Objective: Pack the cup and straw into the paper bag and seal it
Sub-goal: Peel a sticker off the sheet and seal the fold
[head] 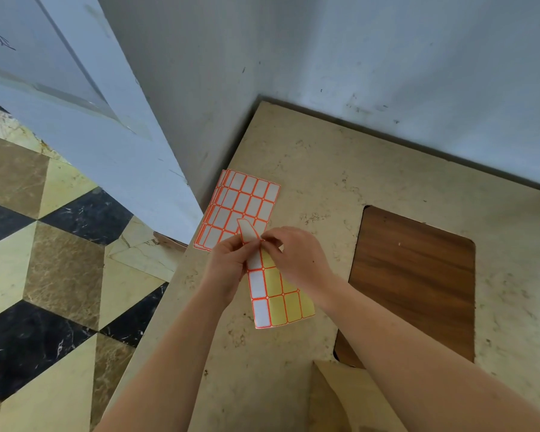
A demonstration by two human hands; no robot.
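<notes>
A sticker sheet (279, 302) with orange-edged labels, most of them peeled off to the yellow backing, hangs between my hands above the table. My left hand (228, 266) pinches its top edge. My right hand (296, 260) pinches a white label (247, 230) that curls up off the sheet. The brown paper bag (340, 400) shows at the bottom edge, its top partly behind my right forearm. Neither cup nor straw is visible.
A stack of full label sheets (240, 204) lies at the left edge of the beige marble table (309, 157). A brown wooden inset (412, 282) sits to the right. A grey wall and white door stand behind; patterned floor tiles lie left.
</notes>
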